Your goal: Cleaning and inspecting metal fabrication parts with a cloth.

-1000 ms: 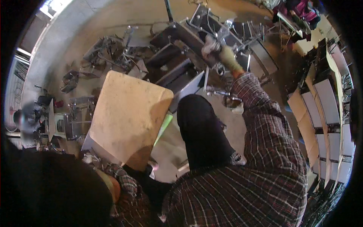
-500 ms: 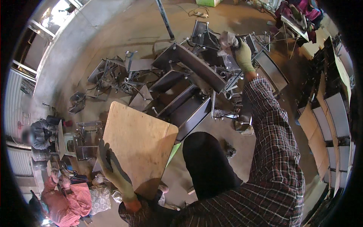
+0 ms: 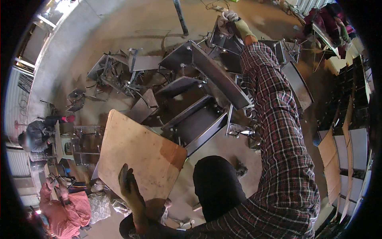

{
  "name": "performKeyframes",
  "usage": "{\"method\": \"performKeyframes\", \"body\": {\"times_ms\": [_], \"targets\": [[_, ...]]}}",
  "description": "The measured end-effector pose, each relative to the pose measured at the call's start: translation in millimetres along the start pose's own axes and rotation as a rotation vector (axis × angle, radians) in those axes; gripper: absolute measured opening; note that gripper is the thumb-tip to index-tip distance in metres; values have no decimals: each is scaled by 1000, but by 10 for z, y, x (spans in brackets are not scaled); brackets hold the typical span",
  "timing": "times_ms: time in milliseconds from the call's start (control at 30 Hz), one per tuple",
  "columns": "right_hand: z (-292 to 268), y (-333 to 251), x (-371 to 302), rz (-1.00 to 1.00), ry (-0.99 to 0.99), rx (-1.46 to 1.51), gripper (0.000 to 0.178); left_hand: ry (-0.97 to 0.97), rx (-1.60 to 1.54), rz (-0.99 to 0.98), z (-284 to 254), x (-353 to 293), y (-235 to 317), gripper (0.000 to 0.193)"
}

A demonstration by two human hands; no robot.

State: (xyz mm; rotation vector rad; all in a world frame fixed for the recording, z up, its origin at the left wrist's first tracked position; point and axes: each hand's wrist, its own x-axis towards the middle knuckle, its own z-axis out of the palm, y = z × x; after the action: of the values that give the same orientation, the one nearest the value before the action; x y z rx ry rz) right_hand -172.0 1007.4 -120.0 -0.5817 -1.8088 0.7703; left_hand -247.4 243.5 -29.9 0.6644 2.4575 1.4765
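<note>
My right hand (image 3: 242, 28), in a pale yellow-green glove, is stretched far forward over a heap of dark metal-framed pieces. Its fingers are closed on a crumpled pale cloth (image 3: 228, 17). A light wooden board (image 3: 137, 145) with rounded corners lies tilted in front of me, stained near its right corner. Over the board's near part is my left hand (image 3: 133, 191), gloved with dark fingertips. Its fingers are stretched out and hold nothing; whether it touches the board I cannot tell.
Dark panels with metal legs (image 3: 221, 75) lie heaped ahead, beneath a thin upright pole (image 3: 180, 18). Stacked panels and cardboard (image 3: 330, 163) stand at right. Two people sit at left, one in a red checked garment (image 3: 65, 215), one in dark clothing (image 3: 38, 135).
My right hand has reached farther forward and slightly left with the cloth. My left hand has come from the board's left edge to over its near part.
</note>
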Motion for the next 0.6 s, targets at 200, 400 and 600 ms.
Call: {"method": "performKeyframes", "body": {"times_ms": [200,400,600], "targets": [[60,-445,-372,442,189,95,36,-141,100,-10,30,-32,-41,38],[-398,-816,-256,168,254,375,16,-170,47,-34,192,-40,66,36],[-410,-2537,-258,125,98,804,18,-165,98,271,19,-164,171,33]]}}
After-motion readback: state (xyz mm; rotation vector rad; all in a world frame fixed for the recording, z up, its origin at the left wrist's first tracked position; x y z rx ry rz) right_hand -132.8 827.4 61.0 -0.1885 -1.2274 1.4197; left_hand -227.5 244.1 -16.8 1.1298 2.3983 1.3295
